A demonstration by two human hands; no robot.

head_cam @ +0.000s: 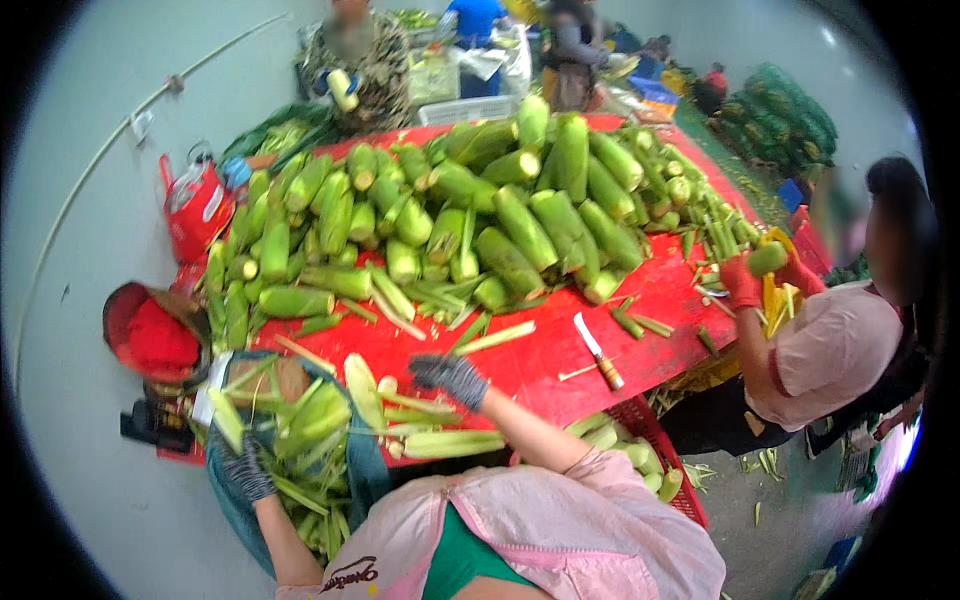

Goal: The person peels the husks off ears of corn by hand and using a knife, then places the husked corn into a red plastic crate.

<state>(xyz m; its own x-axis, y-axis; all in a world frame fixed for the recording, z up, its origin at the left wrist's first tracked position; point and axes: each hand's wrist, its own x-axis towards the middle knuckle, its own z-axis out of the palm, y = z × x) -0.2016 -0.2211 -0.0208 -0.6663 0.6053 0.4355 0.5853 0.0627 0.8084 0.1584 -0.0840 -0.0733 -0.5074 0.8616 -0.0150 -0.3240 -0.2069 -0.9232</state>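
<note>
My left hand [244,466], in a grey knit glove, is over the left side of a blue-green sack [367,465] full of green peelings. A pale green leaf strip [227,420] rises from its fingers. Near the front of the red table [540,375] hovers my right hand [450,377], gloved alike, fingers stretched to the left, nothing seen in it. Peeled leaf sheaths [450,444] lie just below it. A knife [598,351] with a wooden handle rests on the table to the right. Behind spreads a big heap of cut green stalks [525,229], seemingly water bamboo.
Below the table edge, a red crate [679,491] holds pale peeled stalks. A co-worker at right, in red gloves, holds a stalk [766,257]. Others stand beyond the table. A red bag [196,210] and a container with red cloth [159,334] are at left.
</note>
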